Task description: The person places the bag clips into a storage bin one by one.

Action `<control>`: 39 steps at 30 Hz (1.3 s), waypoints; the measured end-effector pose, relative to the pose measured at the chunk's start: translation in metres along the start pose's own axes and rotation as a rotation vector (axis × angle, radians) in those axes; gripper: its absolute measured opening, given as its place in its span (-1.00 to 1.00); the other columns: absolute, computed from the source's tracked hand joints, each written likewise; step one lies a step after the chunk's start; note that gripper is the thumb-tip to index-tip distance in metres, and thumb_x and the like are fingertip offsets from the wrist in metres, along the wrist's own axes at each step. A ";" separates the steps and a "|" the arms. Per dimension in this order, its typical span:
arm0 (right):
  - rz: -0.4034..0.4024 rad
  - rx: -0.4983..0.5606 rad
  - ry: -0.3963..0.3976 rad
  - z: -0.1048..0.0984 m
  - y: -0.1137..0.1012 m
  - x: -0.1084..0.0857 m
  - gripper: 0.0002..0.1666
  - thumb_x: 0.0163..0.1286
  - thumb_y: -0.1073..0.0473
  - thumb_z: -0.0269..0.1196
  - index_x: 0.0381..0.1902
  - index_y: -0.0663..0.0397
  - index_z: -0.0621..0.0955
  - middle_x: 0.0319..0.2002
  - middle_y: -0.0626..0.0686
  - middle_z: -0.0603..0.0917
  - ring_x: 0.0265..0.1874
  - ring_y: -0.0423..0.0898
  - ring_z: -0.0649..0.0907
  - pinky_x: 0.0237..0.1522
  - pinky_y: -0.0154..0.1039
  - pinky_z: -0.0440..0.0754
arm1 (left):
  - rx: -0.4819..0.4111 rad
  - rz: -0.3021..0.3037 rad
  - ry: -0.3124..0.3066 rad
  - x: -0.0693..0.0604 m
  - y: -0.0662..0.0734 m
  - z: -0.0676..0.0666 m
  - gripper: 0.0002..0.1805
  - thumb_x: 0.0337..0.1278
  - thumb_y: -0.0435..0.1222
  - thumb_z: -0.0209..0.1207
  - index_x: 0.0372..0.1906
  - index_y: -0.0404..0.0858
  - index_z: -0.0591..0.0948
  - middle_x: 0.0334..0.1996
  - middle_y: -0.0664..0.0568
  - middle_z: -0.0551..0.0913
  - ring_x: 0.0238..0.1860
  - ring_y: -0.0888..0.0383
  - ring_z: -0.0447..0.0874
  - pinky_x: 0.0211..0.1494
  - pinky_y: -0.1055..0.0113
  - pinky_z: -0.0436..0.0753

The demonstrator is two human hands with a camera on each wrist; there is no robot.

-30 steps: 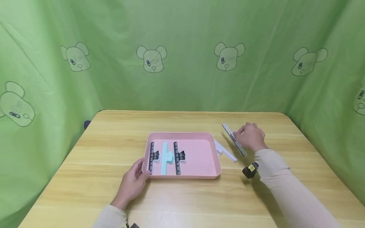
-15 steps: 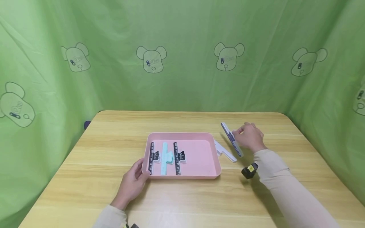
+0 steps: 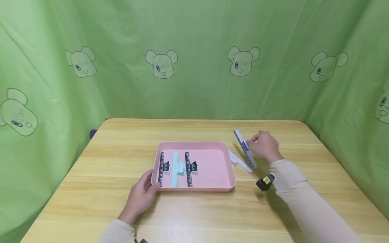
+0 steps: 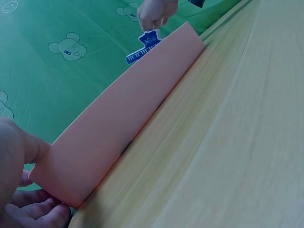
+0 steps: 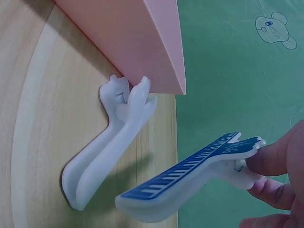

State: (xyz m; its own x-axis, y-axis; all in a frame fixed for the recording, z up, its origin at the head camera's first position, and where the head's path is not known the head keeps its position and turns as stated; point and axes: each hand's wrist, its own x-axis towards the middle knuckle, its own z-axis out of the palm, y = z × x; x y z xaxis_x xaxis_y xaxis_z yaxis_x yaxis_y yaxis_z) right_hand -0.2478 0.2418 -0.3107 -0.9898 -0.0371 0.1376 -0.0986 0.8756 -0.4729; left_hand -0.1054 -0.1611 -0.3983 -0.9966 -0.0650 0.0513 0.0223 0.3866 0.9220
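At the front-left corner of the pink tray [image 3: 213, 170], my left hand [image 3: 140, 196] grips the wall, thumb at the rim and fingers outside. My right hand [image 3: 265, 145] pinches the handle of a blue-and-white clip with a piano-key pattern [image 3: 244, 148], held above the table right of the tray. In the right wrist view, thumb and fingers squeeze this clip [image 5: 183, 175] at its handle end. Beneath it a plain white clip [image 3: 240, 162] lies on the table against the tray's right side. In the left wrist view the tray's wall partly hides the blue clip [image 4: 142, 53].
Inside the tray, a black piano-key clip [image 3: 161, 168], a mint clip [image 3: 175, 172] and another black clip [image 3: 188, 172] lie side by side in the left half. The wooden table [image 3: 188, 216] is bordered by a green curtain [image 3: 200, 98] at the back and sides.
My right hand has shifted slightly left with the blue clip, turning its printed face more upward. My left hand and the tray stay in place.
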 end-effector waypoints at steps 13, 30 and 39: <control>-0.001 0.011 -0.019 0.000 -0.006 -0.001 -0.68 0.32 0.06 0.19 -0.34 0.25 0.65 0.35 0.55 0.14 0.35 0.56 0.01 0.25 0.56 -0.04 | 0.004 0.006 0.000 -0.001 0.000 0.001 -0.37 0.31 -0.36 0.12 0.43 -0.37 0.23 0.37 -0.33 0.28 0.32 -0.17 0.34 0.29 0.24 0.44; -0.022 0.035 -0.006 0.000 -0.016 -0.005 -0.67 0.31 0.05 0.18 -0.39 0.25 0.64 0.37 0.50 0.17 0.35 0.55 0.03 0.24 0.56 -0.02 | 0.011 0.010 0.002 0.001 0.000 0.000 -0.37 0.31 -0.37 0.12 0.42 -0.38 0.23 0.37 -0.34 0.27 0.32 -0.17 0.34 0.29 0.25 0.44; -0.027 0.058 -0.005 0.003 -0.020 -0.006 -0.68 0.31 0.06 0.20 -0.40 0.25 0.65 0.37 0.49 0.17 0.35 0.55 0.03 0.24 0.55 -0.04 | -0.003 0.011 0.000 0.000 0.001 0.000 -0.37 0.30 -0.38 0.12 0.42 -0.38 0.22 0.37 -0.34 0.27 0.32 -0.18 0.34 0.29 0.25 0.44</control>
State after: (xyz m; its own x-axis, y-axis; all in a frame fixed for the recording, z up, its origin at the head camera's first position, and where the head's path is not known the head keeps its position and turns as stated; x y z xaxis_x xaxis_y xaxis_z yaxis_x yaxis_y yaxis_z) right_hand -0.2399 0.2227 -0.3047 -0.9871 -0.0631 0.1474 -0.1315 0.8447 -0.5189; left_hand -0.1050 -0.1610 -0.3977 -0.9963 -0.0609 0.0612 0.0332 0.3842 0.9226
